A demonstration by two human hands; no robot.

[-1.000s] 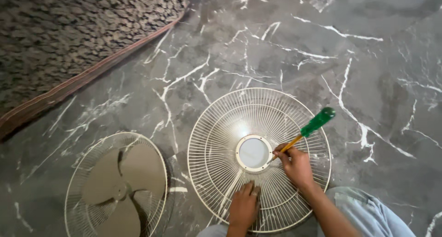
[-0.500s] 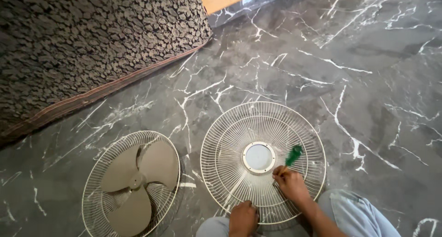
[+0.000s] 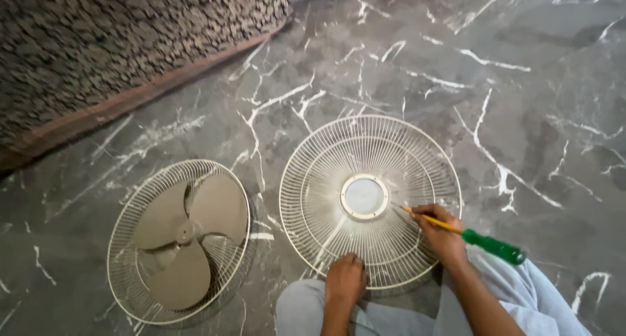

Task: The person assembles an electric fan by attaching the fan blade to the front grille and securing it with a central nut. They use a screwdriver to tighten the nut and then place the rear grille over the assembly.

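A round cream wire fan guard [image 3: 313, 173] lies flat on the floor, with a pale disc [image 3: 364, 196] at its centre. My left hand [image 3: 345, 280] presses on the guard's near rim. My right hand [image 3: 443, 232] holds a screwdriver [image 3: 489, 244] with a yellow shaft and a green handle. Its tip points toward the centre disc and rests on the wires just right of it; the green handle sticks out to the right over my knee.
A second wire guard [image 3: 130, 218] with a three-blade fan [image 3: 189, 238] inside lies to the left. The floor [image 3: 521, 101] is dark grey marble with white veins. A patterned dark cover with a brown hem [image 3: 98, 55] fills the top left. My light blue trouser legs [image 3: 521, 303] are at the bottom.
My right hand has swung the screwdriver round: the green handle pointed up and away before, now it points right and toward me. My left hand stays on the rim. The view has shifted.
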